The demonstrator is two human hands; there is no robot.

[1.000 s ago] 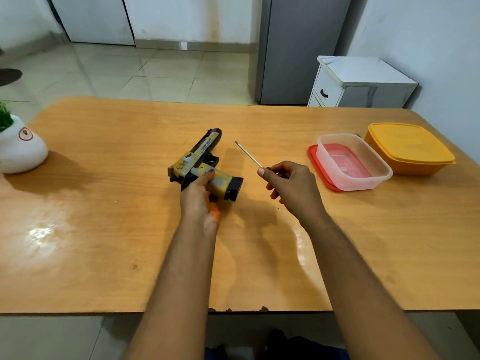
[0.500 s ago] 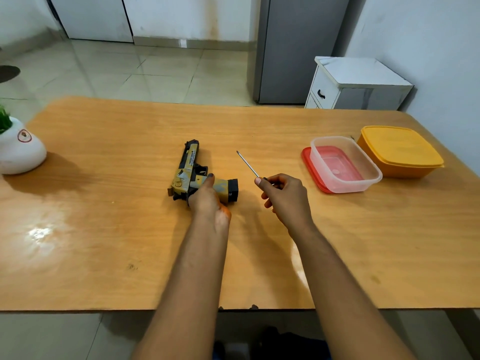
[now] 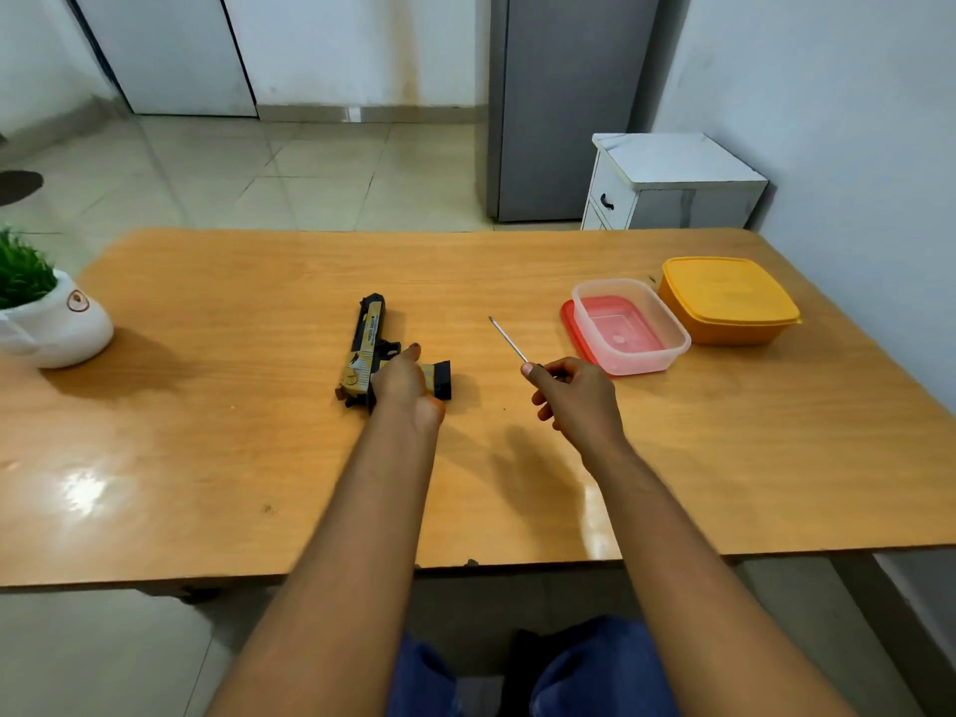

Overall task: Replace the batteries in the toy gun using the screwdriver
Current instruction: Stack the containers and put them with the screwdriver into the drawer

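A yellow and black toy gun (image 3: 366, 349) lies flat on the wooden table (image 3: 207, 432), barrel pointing away from me, grip pointing right. My left hand (image 3: 406, 388) rests on its grip and covers most of it. My right hand (image 3: 574, 398) hovers to the right of the gun and holds a thin screwdriver (image 3: 508, 340). Its metal shaft points up and to the left, and its handle is hidden in my fist. The tip is apart from the gun. No batteries are visible.
A clear plastic box (image 3: 633, 326) sits on a red lid at the right, with a closed orange container (image 3: 724, 297) behind it. A white pot with a green plant (image 3: 49, 318) stands at the left edge. A white cabinet and grey fridge stand beyond the table.
My left hand turned the gun so its barrel points straight away and laid it flat on the table. My right hand kept the screwdriver raised beside it.
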